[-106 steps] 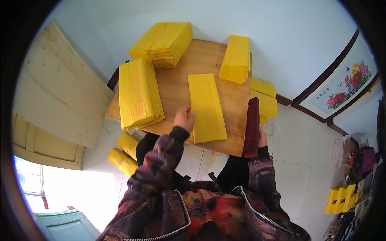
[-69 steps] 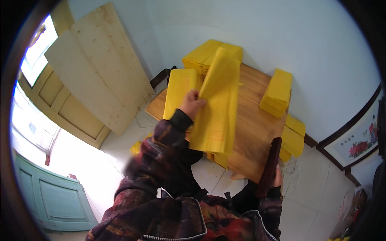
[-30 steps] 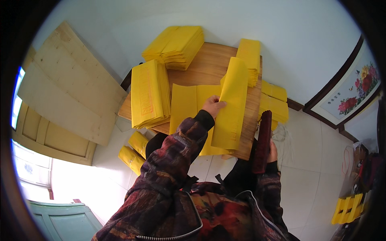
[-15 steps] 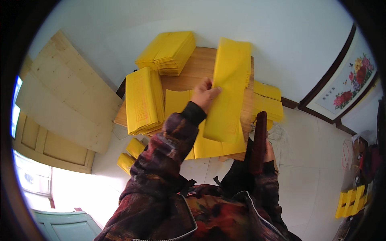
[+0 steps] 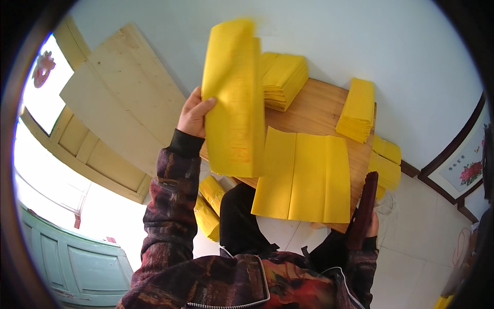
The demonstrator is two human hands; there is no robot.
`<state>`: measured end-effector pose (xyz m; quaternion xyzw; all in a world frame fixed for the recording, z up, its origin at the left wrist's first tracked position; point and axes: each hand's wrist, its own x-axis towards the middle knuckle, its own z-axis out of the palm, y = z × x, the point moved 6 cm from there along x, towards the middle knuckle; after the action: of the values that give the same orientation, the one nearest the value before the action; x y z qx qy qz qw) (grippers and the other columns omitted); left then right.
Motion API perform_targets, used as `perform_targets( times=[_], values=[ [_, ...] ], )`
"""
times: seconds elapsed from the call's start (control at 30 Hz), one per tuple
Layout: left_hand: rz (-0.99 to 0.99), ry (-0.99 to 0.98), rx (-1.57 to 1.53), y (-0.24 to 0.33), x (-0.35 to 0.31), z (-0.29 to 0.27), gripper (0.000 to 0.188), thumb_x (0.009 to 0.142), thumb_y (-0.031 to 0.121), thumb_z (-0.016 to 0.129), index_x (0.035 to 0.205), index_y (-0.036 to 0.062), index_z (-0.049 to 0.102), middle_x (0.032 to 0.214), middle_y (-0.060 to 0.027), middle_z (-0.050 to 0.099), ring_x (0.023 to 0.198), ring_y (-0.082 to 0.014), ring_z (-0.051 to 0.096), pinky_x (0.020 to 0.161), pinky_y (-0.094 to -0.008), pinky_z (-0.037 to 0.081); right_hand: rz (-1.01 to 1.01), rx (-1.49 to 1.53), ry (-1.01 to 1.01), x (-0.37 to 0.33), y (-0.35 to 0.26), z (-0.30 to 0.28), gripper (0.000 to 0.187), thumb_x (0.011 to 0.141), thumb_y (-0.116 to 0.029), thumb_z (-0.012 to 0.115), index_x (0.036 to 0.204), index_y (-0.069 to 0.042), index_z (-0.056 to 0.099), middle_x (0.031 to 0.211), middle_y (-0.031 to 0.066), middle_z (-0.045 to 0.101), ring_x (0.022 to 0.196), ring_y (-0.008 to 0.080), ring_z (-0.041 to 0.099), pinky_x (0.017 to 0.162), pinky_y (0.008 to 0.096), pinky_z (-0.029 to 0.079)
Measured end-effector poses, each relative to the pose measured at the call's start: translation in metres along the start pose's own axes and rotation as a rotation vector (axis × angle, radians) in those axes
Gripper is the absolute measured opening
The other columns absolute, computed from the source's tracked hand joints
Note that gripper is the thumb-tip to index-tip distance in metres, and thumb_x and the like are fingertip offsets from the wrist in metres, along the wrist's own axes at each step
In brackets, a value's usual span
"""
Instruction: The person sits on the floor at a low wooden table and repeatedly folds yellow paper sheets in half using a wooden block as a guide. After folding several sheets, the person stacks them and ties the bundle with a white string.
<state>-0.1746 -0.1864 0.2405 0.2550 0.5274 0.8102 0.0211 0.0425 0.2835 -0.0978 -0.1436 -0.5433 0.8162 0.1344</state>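
Observation:
Raised over the table's left side, a folded yellow paper sheet [image 5: 231, 98] with faint red print is pinched at its left edge by my left hand [image 5: 194, 114], thumb in front. An opened yellow sheet [image 5: 309, 177] with vertical creases lies flat on the wooden table [image 5: 316, 105], its front part at the near edge. At the table's right corner, my right hand [image 5: 374, 224] is around a long dark red bar [image 5: 364, 213] held upright; the bar hides most of its fingers. The raised sheet covers whatever lies behind it on the left.
A thick stack of folded yellow paper [image 5: 283, 77] stands at the back; a smaller stack [image 5: 357, 110] sits at the right corner. Yellow bundles [image 5: 208, 216] lie on the floor at left, more bundles [image 5: 388, 165] beyond the right edge. A wooden board [image 5: 118, 98] leans at left.
My left hand has carried the folded sheet leftward, off the table's middle, uncovering the opened sheet and the right-hand stack. The view has turned left. My right hand still has the dark red bar.

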Motion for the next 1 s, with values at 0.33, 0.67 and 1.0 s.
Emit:
perform_targets(
  times=[0.33,0.67,1.0],
  values=[
    [-0.537,0.463,0.272,-0.141,-0.019,-0.174,0.019,0.083,0.007,0.055,0.1,-0.001,0.053,0.084,-0.0116,0.062,0.068,-0.021,0.063,0.061,-0.0324,0.054,-0.12,-0.237,0.061,0.003,0.002,-0.008,0.042,0.096,-0.039,0.03,0.106,-0.004,0.051,0.081,0.008,0.058,0.066,0.0181,0.057,0.056,0.0284,0.048],
    [-0.394,0.441,0.819,-0.132,-0.008,-0.212,0.024,0.081,0.012,0.061,0.1,-0.0001,0.051,0.085,-0.0104,0.059,0.071,-0.0194,0.06,0.064,-0.0333,0.051,0.035,-0.01,-0.071,-0.002,-0.015,0.021,0.035,0.096,-0.029,0.035,0.105,-0.001,0.056,0.101,0.0067,0.058,0.089,0.0168,0.056,0.075,0.0315,0.046],
    [-0.142,0.763,0.515,-0.09,-0.117,-0.185,0.019,0.088,0.024,0.057,0.097,0.0079,0.056,0.082,-0.0013,0.057,0.071,-0.0089,0.055,0.054,-0.0207,0.04,-0.029,-0.149,0.049,-0.007,-0.01,0.0,0.033,0.095,-0.026,0.036,0.111,-0.002,0.052,0.095,0.01,0.059,0.08,0.0187,0.057,0.07,0.0282,0.047]
  ],
)
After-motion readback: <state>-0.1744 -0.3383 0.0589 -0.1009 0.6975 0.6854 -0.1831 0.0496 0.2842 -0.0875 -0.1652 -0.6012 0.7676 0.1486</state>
